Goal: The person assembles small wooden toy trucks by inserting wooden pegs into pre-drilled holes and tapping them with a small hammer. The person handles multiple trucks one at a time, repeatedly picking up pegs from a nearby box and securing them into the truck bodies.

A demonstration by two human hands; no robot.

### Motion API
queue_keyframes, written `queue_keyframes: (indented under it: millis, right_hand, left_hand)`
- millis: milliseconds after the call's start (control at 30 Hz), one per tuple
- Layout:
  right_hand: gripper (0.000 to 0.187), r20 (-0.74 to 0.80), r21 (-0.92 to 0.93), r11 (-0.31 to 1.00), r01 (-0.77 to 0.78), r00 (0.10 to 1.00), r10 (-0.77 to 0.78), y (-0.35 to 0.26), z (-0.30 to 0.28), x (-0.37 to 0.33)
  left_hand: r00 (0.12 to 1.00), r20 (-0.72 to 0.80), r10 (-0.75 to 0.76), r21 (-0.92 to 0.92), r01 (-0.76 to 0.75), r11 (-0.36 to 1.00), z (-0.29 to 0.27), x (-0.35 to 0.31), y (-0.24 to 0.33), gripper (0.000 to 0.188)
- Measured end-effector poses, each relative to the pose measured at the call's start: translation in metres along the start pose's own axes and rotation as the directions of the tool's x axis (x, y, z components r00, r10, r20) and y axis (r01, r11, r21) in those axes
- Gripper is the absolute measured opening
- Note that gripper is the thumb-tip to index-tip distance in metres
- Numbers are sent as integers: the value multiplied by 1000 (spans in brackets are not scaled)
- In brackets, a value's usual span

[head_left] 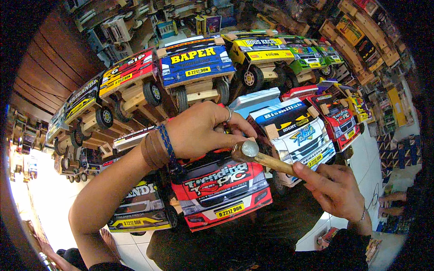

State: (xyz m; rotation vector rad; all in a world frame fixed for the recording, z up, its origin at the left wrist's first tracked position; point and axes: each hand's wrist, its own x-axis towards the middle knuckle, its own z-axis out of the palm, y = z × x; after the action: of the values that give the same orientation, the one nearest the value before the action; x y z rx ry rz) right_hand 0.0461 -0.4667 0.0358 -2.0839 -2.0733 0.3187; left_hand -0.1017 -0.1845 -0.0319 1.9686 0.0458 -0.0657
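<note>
My right hand (332, 187) grips a hammer (275, 163) by its wooden handle, thumb along the top. The round metal head is raised beside the fingertips of my left hand (208, 128). That hand, with bracelets at the wrist, rests over the top of a red toy truck (221, 192) standing in front of me. Its fingers are bent and pinched together near the truck's upper edge; what they hold is hidden. A white toy truck (298, 135) with small wooden blocks at its roof corners stands just right of the hammer. A dark toy truck (140, 203) sits at the left.
Behind, a row of toy trucks includes a blue one (197, 63), a yellow one (260, 49) and a red-yellow one (129, 72). Another red truck (337, 119) stands at the right. Wooden pieces (355, 34) are piled far right. White floor tiles (364, 158) show at the side.
</note>
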Motion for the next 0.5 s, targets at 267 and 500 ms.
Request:
queue_keyframes:
  millis: [267, 500]
  right_hand:
    - [66, -65, -35, 999, 32, 997, -34, 0, 4, -2]
    - [67, -112, -108, 993, 43, 992, -55, 1, 4, 1]
  left_hand:
    - [997, -32, 76, 53, -74, 996, 1, 0, -4, 25]
    - [999, 8, 50, 20, -51, 999, -1, 1, -3, 28]
